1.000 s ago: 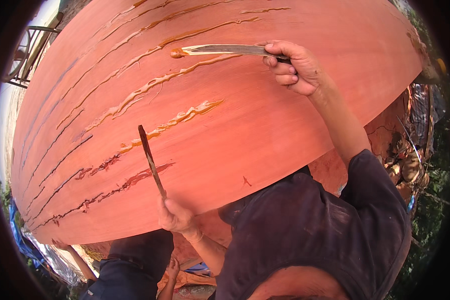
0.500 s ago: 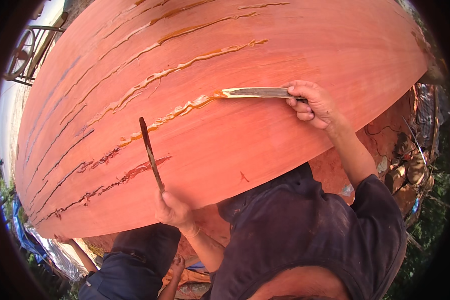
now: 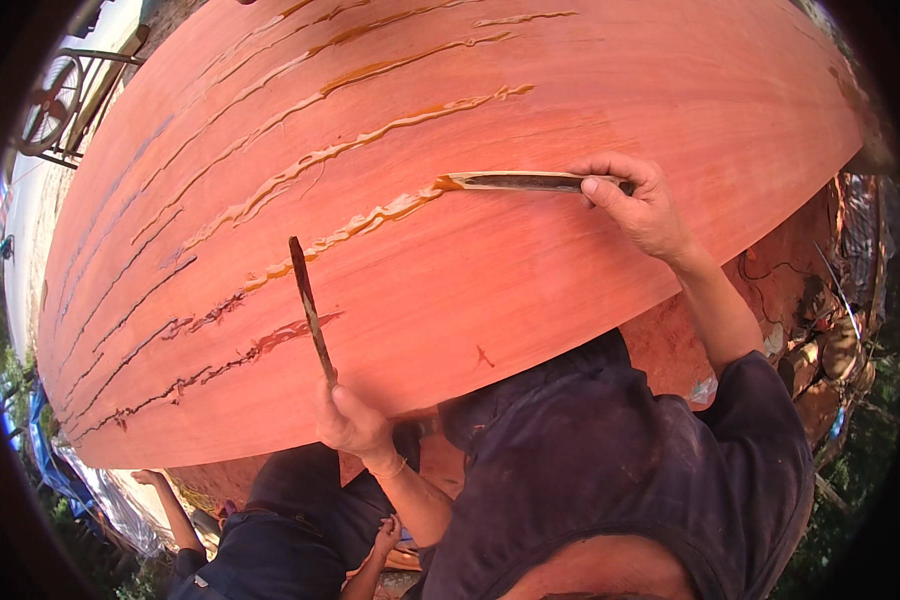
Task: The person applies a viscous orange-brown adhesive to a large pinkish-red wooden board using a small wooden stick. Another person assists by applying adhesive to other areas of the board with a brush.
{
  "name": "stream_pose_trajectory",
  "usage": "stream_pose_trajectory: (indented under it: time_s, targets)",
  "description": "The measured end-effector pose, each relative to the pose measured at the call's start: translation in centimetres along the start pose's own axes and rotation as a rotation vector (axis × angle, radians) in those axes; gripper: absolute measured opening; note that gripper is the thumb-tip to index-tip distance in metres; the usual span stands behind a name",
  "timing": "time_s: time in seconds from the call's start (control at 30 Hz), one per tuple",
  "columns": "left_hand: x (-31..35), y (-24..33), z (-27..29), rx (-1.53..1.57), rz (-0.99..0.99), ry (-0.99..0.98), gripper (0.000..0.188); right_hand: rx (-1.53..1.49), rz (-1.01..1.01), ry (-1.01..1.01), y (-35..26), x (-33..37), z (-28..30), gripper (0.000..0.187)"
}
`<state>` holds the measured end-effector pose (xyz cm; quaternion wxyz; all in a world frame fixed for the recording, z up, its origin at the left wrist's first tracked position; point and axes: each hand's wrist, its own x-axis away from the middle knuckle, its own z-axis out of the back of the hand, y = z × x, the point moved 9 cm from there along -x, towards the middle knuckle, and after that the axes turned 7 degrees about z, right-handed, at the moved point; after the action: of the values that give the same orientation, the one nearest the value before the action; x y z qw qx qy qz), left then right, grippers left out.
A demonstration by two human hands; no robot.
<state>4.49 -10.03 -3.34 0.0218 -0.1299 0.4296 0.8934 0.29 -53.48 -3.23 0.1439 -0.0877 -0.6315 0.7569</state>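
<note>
A large, curved reddish wooden surface, shaped like a boat hull (image 3: 570, 270), bulges in front of me. Long cracks run along it, several filled with raised beads of amber paste. My right hand (image 3: 645, 205) grips a flat wooden stick (image 3: 515, 181); its far tip touches the upper right end of one paste bead (image 3: 378, 217). In my left hand (image 3: 355, 425), near the hull's lower edge, a thin dark-ended stick (image 3: 312, 310) points up, in front of the hull. Below the bead, a dark red crack (image 3: 235, 365) has torn-looking edges.
Another person (image 3: 270, 540) in dark clothes is close by at the lower left, one hand (image 3: 150, 478) by the hull's lower edge. A spoked wheel (image 3: 50, 103) stands at the upper left. Logs and clutter (image 3: 820, 365) lie to the right, blue sheeting (image 3: 50, 450) at the left.
My right hand has turned slightly, its thumb now along the stick, whose tip stays at the bead's end. The other person has shifted right, the far hand coming off the hull's edge.
</note>
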Motion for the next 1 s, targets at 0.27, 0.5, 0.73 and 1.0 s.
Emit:
stream_pose_trajectory:
  time_s: [0.27, 0.5, 0.73, 1.0]
  targets:
    - [0.3, 0.5, -0.9, -0.012, 0.002, -0.029, 0.027, 0.315, 0.359, 0.001, -3.8, 1.6, 0.8, 0.017]
    - [0.4, -0.2, -1.1, 0.028, 0.05, -0.037, 0.03, 0.427, 0.467, -0.033, -4.7, 2.9, -0.5, 0.02]
    - [0.2, 0.1, -1.2, 0.012, 0.037, -0.038, 0.027, 0.534, 0.523, -0.07, -3.8, 3.2, -0.7, 0.028]
    - [0.2, 0.1, -1.2, 0.107, 0.051, -0.034, 0.031, 0.652, 0.507, -0.005, -3.3, 4.3, 1.9, 0.033]
